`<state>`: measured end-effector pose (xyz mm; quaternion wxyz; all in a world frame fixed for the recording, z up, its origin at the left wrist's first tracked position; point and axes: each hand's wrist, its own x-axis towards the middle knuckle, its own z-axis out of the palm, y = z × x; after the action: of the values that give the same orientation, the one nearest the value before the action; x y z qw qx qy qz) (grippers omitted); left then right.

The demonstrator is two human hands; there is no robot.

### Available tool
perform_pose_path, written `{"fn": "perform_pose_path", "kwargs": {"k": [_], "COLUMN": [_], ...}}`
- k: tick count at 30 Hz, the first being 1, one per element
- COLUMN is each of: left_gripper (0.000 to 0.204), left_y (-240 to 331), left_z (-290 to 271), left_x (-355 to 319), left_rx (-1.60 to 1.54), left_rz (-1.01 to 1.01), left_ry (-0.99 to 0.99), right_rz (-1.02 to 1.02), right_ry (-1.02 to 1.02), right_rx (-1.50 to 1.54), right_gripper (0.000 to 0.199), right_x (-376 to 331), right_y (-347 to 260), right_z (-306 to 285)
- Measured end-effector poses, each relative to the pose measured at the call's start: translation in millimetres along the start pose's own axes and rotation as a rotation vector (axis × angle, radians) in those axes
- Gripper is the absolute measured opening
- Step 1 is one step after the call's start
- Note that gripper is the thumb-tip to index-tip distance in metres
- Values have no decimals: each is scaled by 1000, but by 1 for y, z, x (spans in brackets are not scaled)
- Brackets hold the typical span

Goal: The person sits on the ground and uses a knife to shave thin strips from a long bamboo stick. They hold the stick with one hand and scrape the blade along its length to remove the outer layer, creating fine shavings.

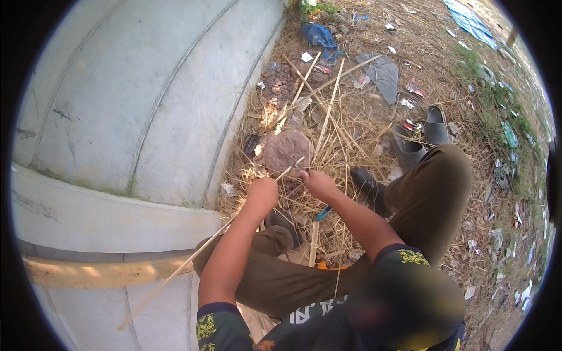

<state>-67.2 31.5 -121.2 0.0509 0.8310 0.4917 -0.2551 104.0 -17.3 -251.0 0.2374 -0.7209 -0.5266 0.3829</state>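
Note:
My left hand (262, 193) is closed round a long thin bamboo strip (170, 281). The strip slants from the lower left, passes by my left forearm, and its tip rises above a round brown block (287, 151), of stone or wood. Close by on the right, my right hand (321, 186) is closed with its thumb stretched toward the strip's tip. What its fingers hold is hidden. A small blue object (324, 213) shows just below my right wrist; whether it is in that hand or on the ground I cannot tell.
Several pale strips (329, 111) lie crossed beyond the block, among straw-like shavings (345, 228). Curved grey panels (146, 105) stand on the left, with a bamboo pole (105, 272) below. Grey clogs (436, 126), a blue plastic bag (319, 36) and scattered litter lie on the ground.

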Motion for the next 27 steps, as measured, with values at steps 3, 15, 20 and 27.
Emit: {"fn": "perform_pose_path", "kwargs": {"k": [3, 15, 20, 27], "left_gripper": [20, 15, 12, 16], "left_y": [8, 12, 13, 27], "left_z": [-5, 5, 8, 22], "left_x": [0, -4, -9, -3], "left_rx": [41, 72, 153, 311], "left_rz": [1, 8, 41, 36], "left_ry": [17, 74, 97, 83], "right_rz": [85, -18, -310, -87], "right_ry": [-11, 39, 37, 15], "right_rx": [24, 158, 170, 101], "right_gripper": [61, 56, 57, 61], "right_x": [0, -4, -19, -9], "right_y": [20, 4, -27, 6], "right_z": [9, 13, 23, 7]}}
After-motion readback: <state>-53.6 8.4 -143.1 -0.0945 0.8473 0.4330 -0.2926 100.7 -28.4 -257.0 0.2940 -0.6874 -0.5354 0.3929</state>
